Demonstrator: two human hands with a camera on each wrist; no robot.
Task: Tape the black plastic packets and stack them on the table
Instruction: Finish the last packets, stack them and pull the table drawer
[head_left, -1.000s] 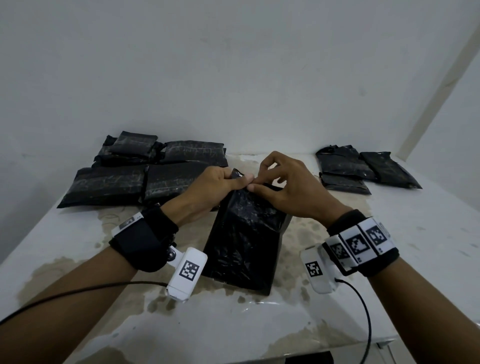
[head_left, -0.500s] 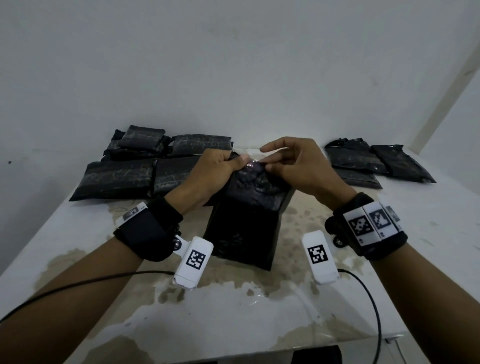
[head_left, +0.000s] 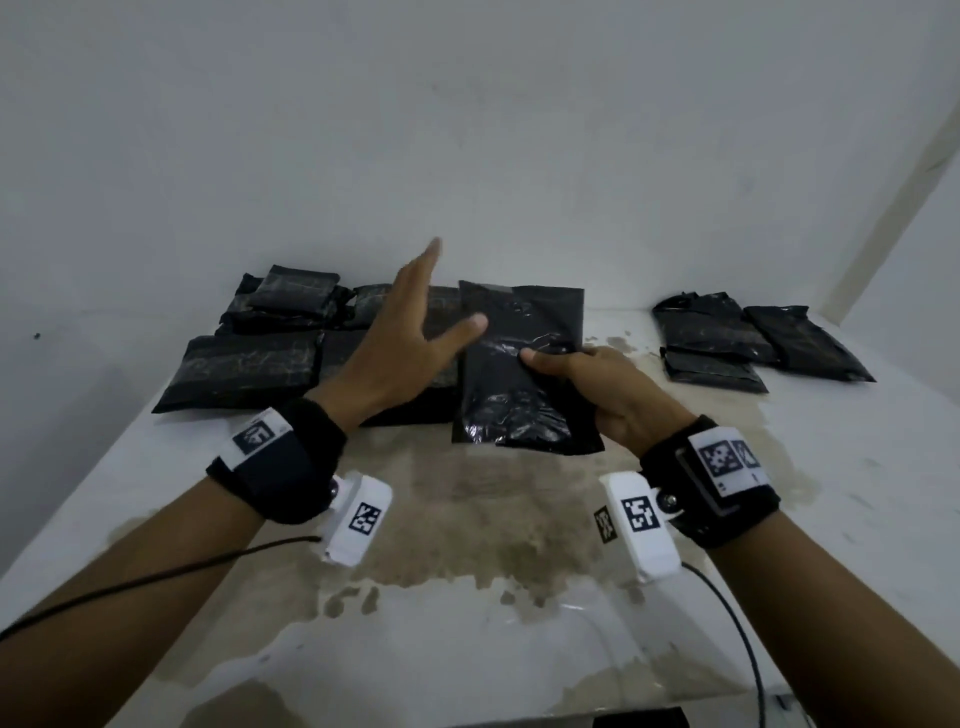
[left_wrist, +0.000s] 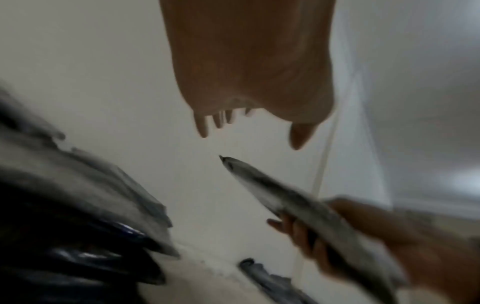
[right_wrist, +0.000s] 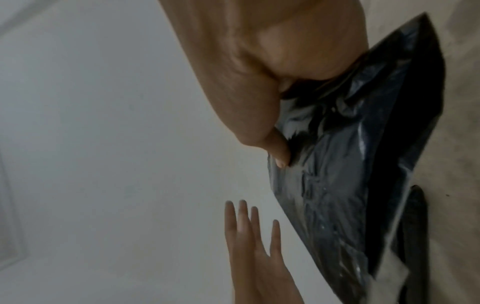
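Observation:
A black plastic packet (head_left: 519, 364) stands lifted off the table, its taped top edge up. My right hand (head_left: 587, 379) grips its right side, thumb across the front; the same packet (right_wrist: 345, 185) shows under the thumb in the right wrist view. My left hand (head_left: 415, 332) is off the packet, raised just to its left with straight spread fingers (left_wrist: 207, 123) and holding nothing. The packet (left_wrist: 285, 197) appears edge-on in the left wrist view, held by the right hand (left_wrist: 363, 236).
Several black packets (head_left: 244, 364) lie stacked at the back left of the white table (head_left: 467, 623). Three more packets (head_left: 753, 338) lie at the back right. A white wall stands close behind. Cables trail from both wrist cameras.
The left hand has let go of the packet's top and lifted away, fingers spread. The right hand has shifted from pinching the top edge to gripping the side, and raised the packet toward the back.

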